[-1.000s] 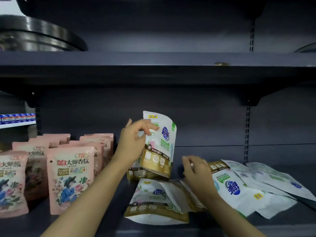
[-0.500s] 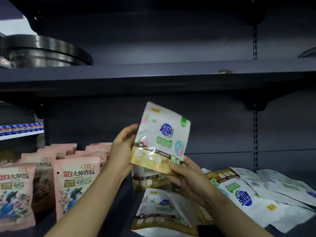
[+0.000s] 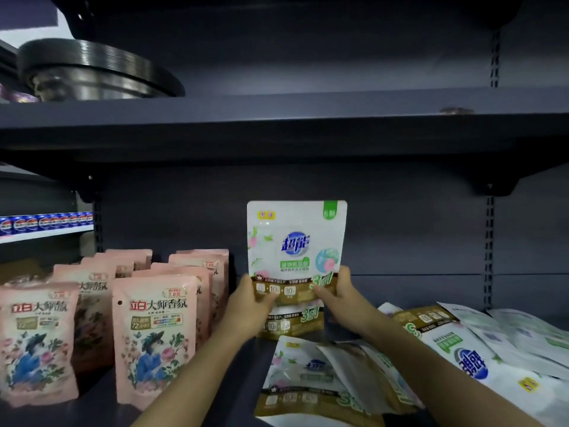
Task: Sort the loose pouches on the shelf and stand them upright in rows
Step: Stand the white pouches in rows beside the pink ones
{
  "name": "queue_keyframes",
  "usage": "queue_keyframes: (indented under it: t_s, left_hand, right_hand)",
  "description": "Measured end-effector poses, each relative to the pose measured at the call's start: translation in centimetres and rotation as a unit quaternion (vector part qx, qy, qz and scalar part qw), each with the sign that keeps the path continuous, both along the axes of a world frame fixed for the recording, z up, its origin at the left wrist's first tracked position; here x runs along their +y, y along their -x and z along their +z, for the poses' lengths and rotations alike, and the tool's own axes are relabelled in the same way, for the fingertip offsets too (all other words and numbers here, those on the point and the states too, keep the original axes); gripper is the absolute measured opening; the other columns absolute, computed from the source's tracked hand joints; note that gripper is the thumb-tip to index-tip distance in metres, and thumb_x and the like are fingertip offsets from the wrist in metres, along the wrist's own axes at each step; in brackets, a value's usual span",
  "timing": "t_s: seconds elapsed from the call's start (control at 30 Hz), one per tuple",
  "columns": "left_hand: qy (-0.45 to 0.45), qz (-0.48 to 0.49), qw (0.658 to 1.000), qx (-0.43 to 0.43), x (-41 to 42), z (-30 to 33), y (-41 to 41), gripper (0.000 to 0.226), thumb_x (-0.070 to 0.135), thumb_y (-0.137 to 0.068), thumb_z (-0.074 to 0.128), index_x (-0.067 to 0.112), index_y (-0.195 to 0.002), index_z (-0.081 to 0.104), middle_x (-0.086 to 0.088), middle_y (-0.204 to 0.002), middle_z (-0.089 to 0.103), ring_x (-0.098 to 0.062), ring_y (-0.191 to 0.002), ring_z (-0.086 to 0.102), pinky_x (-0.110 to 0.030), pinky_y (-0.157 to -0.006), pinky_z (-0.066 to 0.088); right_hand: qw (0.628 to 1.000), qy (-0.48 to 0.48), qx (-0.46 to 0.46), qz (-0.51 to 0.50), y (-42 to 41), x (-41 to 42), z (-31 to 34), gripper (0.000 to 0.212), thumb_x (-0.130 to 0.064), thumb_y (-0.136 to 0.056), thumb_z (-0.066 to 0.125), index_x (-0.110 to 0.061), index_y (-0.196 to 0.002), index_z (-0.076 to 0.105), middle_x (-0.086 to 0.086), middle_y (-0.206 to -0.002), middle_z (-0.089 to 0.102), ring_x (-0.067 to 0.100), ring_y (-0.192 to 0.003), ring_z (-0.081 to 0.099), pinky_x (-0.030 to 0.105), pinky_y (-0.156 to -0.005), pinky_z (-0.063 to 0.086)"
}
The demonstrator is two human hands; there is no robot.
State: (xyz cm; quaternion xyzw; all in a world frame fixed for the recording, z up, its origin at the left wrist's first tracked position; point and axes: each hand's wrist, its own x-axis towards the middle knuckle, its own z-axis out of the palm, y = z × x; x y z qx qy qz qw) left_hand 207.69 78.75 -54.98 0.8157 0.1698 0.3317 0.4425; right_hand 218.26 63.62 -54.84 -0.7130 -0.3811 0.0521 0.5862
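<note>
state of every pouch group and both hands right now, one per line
held white-and-gold pouch: upright, gripped at its gold band by both hands
left hand: grips its lower left edge
right hand: grips its lower right edge
pouch behind it: standing, mostly hidden
pink pouches: upright in rows
loose white pouches: lying flat, overlapping

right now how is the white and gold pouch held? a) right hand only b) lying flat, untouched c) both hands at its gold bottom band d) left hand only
c: the left hand and right hand each grip a lower corner of the upright pouch, on its gold band.
</note>
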Motion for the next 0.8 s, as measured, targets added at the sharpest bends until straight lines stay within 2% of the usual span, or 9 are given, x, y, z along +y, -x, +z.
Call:
queue_keyframes:
  t_s: [0.1,0.17,0.27,0.33,0.43,0.53,0.6,0.7,0.8]
  left_hand:
    - [0.004,0.032,0.999,0.013,1.4,-2.4,-1.3,0.024,0.012,-0.092,0.052,0.009,-0.115,0.047,-0.007,-0.114,0.061,-0.016,-0.097,0.056,-0.030,-0.084,0.046]
    - [0.008,0.036,0.999,0.024,2.0,-4.2,-2.0,0.023,0.008,-0.093,0.047,0.006,-0.116,0.047,-0.008,-0.115,0.060,-0.016,-0.097,0.053,-0.026,-0.082,0.042]
    - [0.030,0.040,0.998,0.044,2.5,-6.4,-2.8,0.022,0.008,-0.094,0.045,0.005,-0.115,0.049,-0.011,-0.116,0.061,-0.023,-0.102,0.057,-0.027,-0.086,0.044]
    - [0.037,0.056,0.997,0.047,2.4,-7.0,-2.9,0.022,0.008,-0.094,0.044,0.004,-0.115,0.049,-0.011,-0.116,0.059,-0.026,-0.106,0.056,-0.026,-0.084,0.041]
    - [0.028,0.059,0.997,0.040,2.2,-7.4,-2.7,0.021,0.009,-0.095,0.044,0.005,-0.115,0.049,-0.010,-0.116,0.060,-0.024,-0.103,0.056,-0.026,-0.081,0.041]
    - [-0.014,0.063,0.997,0.051,2.0,-7.6,-2.1,0.021,0.014,-0.095,0.045,0.006,-0.114,0.050,-0.009,-0.115,0.061,-0.024,-0.103,0.057,-0.026,-0.081,0.041]
    - [-0.040,0.068,0.995,0.062,2.1,-7.9,-2.0,0.024,0.017,-0.094,0.047,0.006,-0.116,0.051,-0.011,-0.117,0.059,-0.026,-0.108,0.056,-0.029,-0.087,0.044]
    - [-0.068,0.093,0.990,0.079,2.2,-7.9,-2.0,0.026,0.019,-0.092,0.051,0.005,-0.114,0.055,-0.013,-0.116,0.056,-0.027,-0.106,0.056,-0.030,-0.089,0.044]
    - [-0.083,0.081,0.991,0.068,2.2,-8.0,-1.9,0.023,0.014,-0.091,0.052,0.005,-0.111,0.059,-0.013,-0.112,0.062,-0.026,-0.104,0.058,-0.028,-0.086,0.044]
  right_hand:
    - [0.993,0.113,-0.020,-0.020,-0.3,1.1,-1.7,0.038,-0.022,-0.099,0.041,-0.017,-0.128,0.017,-0.001,-0.114,0.055,0.010,-0.095,0.055,0.020,-0.076,0.047]
    - [0.983,0.176,-0.044,-0.033,-0.7,1.4,-2.6,0.043,-0.025,-0.099,0.038,-0.013,-0.133,0.014,0.003,-0.125,0.052,0.013,-0.101,0.053,0.024,-0.082,0.043]
    - [0.959,0.269,-0.088,-0.032,-1.0,1.6,-3.1,0.043,-0.022,-0.098,0.040,-0.006,-0.132,0.017,0.007,-0.139,0.041,0.021,-0.111,0.050,0.029,-0.094,0.041]
    - [0.953,0.286,-0.090,-0.036,-1.1,1.6,-3.3,0.042,-0.024,-0.097,0.042,-0.009,-0.129,0.021,0.008,-0.136,0.045,0.024,-0.112,0.053,0.033,-0.096,0.043]
    - [0.950,0.297,-0.087,-0.050,-1.1,1.3,-3.6,0.044,-0.026,-0.094,0.045,-0.011,-0.128,0.021,0.010,-0.127,0.054,0.022,-0.102,0.055,0.029,-0.081,0.042]
    - [0.934,0.331,-0.115,-0.075,-1.4,0.9,-4.0,0.044,-0.025,-0.094,0.046,-0.010,-0.130,0.024,0.012,-0.124,0.057,0.028,-0.106,0.057,0.026,-0.075,0.037]
    - [0.929,0.339,-0.121,-0.085,-1.3,0.5,-4.0,0.045,-0.027,-0.094,0.044,-0.011,-0.132,0.025,0.011,-0.128,0.056,0.029,-0.111,0.056,0.027,-0.078,0.039]
    - [0.923,0.354,-0.125,-0.077,-0.6,0.0,-3.6,0.052,-0.031,-0.093,0.047,-0.011,-0.137,0.027,0.009,-0.136,0.051,0.027,-0.121,0.051,0.031,-0.092,0.041]
    - [0.907,0.381,-0.164,-0.073,0.3,-0.3,-3.2,0.044,-0.026,-0.094,0.046,-0.005,-0.132,0.041,0.011,-0.132,0.054,0.027,-0.118,0.053,0.027,-0.090,0.041]
